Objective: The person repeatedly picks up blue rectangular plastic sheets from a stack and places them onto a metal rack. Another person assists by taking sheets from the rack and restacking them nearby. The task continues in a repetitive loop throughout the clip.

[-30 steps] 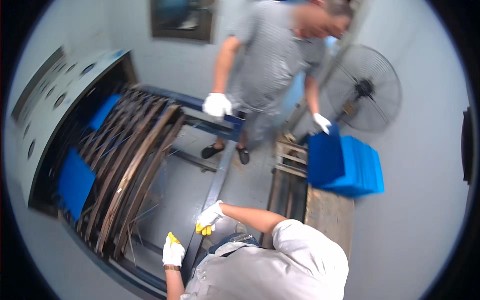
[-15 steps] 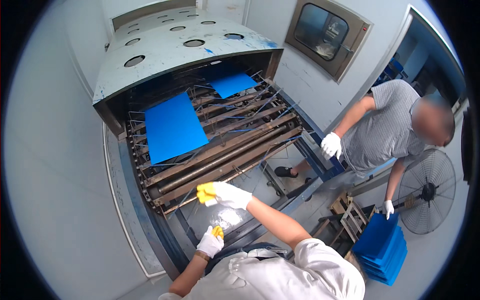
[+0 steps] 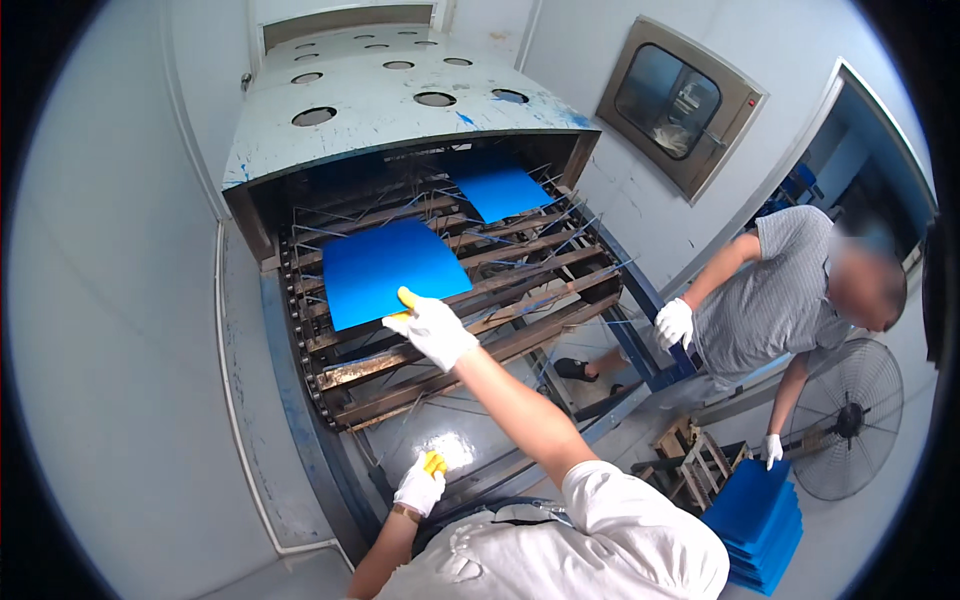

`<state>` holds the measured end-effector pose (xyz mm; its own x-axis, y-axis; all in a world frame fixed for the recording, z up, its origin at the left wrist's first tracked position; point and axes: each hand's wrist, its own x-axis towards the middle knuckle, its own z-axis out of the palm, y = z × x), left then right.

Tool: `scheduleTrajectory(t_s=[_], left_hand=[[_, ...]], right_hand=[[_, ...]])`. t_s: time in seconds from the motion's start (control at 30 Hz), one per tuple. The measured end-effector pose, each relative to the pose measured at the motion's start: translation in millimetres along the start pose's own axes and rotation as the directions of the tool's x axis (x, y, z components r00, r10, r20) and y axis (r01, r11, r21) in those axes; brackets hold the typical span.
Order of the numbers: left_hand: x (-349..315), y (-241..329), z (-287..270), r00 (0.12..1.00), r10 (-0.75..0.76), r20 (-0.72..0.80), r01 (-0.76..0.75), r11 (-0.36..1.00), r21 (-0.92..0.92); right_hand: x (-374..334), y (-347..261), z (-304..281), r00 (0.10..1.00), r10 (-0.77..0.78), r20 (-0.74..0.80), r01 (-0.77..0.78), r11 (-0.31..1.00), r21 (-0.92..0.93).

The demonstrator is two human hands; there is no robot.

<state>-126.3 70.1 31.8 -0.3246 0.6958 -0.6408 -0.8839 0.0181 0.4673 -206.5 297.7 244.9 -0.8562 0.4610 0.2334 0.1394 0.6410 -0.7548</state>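
A blue rectangular sheet (image 3: 385,262) lies on the wire supports of a barred chain conveyor (image 3: 560,322). At its near edge is my right hand (image 3: 432,330), in a white glove with yellow fingertips. The thumb is over the sheet's top face and the fingers are under the edge, pinching it. The sheet bows slightly. Low in front of my body, my left hand (image 3: 421,486), gloved the same way, has its fingers curled in and nothing visible in them. Farther back, a second blue sheet (image 3: 500,190) rests on the conveyor, partly under the hood.
The conveyor emerges from a pale hood (image 3: 400,110) with round holes. At right, a co-worker (image 3: 760,300) in white gloves has one hand on the blue frame (image 3: 668,375) and one on a stack of blue sheets (image 3: 755,530). A floor fan (image 3: 850,420) stands behind.
My right hand has reached forward to the near sheet and taken hold of its edge. The conveyor bars have shifted, and my view has turned slightly. My left hand stays low.
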Motion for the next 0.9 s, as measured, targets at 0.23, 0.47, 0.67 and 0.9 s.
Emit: scheduleTrajectory(t_s=[0.23,0.47,0.67,0.9], left_hand=[[-30,31,58,0.974,-0.187,0.128,0.215,0.942,-0.258],[-45,39,172,0.794,0.222,0.566,-0.076,0.96,-0.27],[-21,-38,226,0.647,0.313,0.696,-0.516,0.851,0.097],[-58,-149,317,0.689,-0.356,0.631,0.371,0.922,0.115]], right_hand=[[-129,-6,-126,0.999,0.029,-0.033,-0.021,0.977,0.214],[-286,33,-183,0.98,-0.13,-0.148,0.146,0.984,0.103],[-407,48,-217,0.966,-0.142,-0.217,0.046,0.918,-0.394],[-546,65,-240,0.815,0.219,-0.536,-0.144,0.973,0.18]])
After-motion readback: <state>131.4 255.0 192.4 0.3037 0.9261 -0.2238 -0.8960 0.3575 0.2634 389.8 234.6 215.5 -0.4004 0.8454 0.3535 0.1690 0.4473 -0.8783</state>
